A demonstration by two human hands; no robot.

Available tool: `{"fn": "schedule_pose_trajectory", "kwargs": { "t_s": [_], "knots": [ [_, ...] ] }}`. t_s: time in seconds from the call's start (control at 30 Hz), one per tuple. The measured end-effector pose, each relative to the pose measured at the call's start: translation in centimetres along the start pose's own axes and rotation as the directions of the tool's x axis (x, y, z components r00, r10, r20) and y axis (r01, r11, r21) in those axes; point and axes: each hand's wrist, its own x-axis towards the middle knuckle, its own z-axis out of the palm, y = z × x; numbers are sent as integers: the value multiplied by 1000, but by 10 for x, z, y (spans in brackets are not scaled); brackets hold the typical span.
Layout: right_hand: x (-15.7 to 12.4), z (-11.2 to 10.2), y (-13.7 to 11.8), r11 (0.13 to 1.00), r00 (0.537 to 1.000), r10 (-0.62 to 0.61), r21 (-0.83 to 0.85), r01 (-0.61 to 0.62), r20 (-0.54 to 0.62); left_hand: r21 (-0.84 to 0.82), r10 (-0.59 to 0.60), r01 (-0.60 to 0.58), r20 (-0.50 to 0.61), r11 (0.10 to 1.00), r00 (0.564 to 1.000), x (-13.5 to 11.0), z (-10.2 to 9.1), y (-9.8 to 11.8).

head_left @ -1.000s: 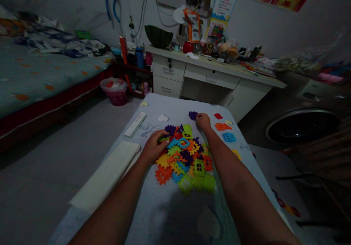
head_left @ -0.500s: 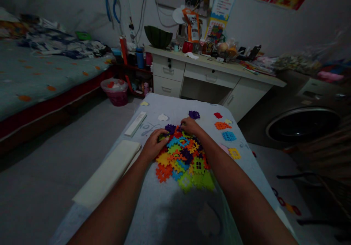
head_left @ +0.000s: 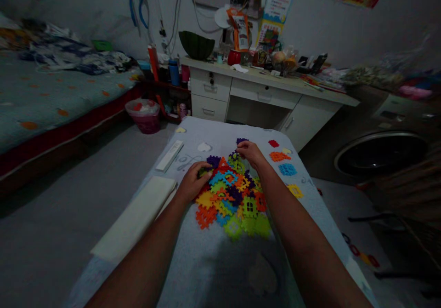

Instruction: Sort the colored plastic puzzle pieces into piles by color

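Interlocking plastic building pieces with notched edges lie in a colourful pile [head_left: 229,193] on the cloth-covered table. My left hand [head_left: 195,180] rests at the pile's left edge, thumb and fingers curved but apart around a yellow-green piece; a firm grip on it does not show. Just beyond its fingertips is a purple piece [head_left: 213,161]. At the far side of the pile, my right hand [head_left: 251,153] is closed in a pinch on a small purple building piece [head_left: 234,155]. A green round-looking piece [head_left: 237,164] lies below it. Behind the right fingers, another purple piece [head_left: 242,140] is partly hidden.
On the table's right lie separate red [head_left: 274,143], orange [head_left: 277,156], blue [head_left: 287,169] and yellow pieces [head_left: 295,191]. A white narrow box [head_left: 170,156] and a folded cream cloth [head_left: 138,216] lie left. Beyond stands a cluttered desk [head_left: 262,85]; a washing machine [head_left: 379,133] stands right.
My right hand has moved slightly right and away from me, drawing the purple piece along and uncovering green pieces. My left hand stays put. The view has shifted a little.
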Motion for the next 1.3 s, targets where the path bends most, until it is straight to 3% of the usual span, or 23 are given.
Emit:
{"fn": "schedule_pose_trajectory", "kwargs": {
  "t_s": [0.17, 0.3, 0.4, 0.53, 0.93, 1.17, 1.3],
  "knots": [
    [16, -32, 8, 991, 959, -55, 106, 87, -278, 10, -4, 4, 0, 1000, 1000, -1, 0, 1],
    [38, -57, 25, 986, 848, -166, -104, 131, -504, 7, -12, 11, 14, 1000, 1000, -1, -1, 5],
    [47, -65, 37, 963, 790, -216, -257, 77, -574, 0, -17, 17, 26, 1000, 1000, -1, -1, 6],
    [48, -60, 45, 937, 761, -230, -349, 5, -607, 9, -13, 12, 41, 1000, 999, 0, -1, 5],
    [37, -35, 58, 821, 865, -305, -571, 27, -397, 28, -9, 8, 50, 1000, 999, -1, -1, 3],
    [19, -42, 42, 828, 914, -267, -557, 56, -305, 19, -4, 3, 47, 1000, 999, -1, -1, 2],
    [-6, -52, 29, 852, 945, -253, -510, 116, -208, 19, 3, -4, 28, 1000, 1000, 0, 0, 3]
  ]
}}
